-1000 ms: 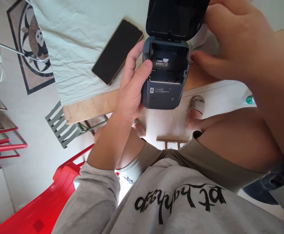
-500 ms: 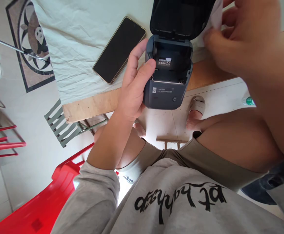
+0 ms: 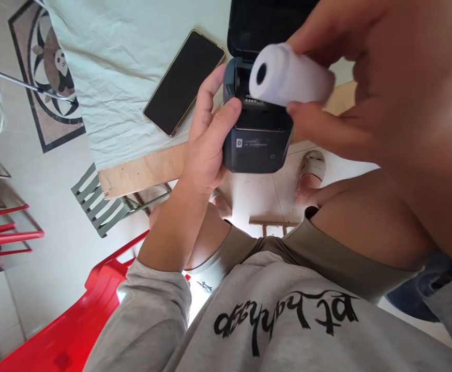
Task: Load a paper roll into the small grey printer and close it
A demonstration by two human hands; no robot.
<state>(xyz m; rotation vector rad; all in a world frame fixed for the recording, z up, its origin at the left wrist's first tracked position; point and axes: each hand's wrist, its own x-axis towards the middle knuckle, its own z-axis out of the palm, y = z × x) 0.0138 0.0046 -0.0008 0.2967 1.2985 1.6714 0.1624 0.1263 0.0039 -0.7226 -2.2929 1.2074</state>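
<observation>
I have one view only, from the camera on the person's head, looking forward and steeply down over their own chest and lap. It sits very close: the right hand (image 3: 385, 88) with its roll (image 3: 288, 76) fills the upper right, the left hand (image 3: 206, 139) and printer (image 3: 259, 147) sit at centre. Beyond them I see the worktop (image 3: 140, 168) edge, then floor (image 3: 47, 196) far below.
</observation>
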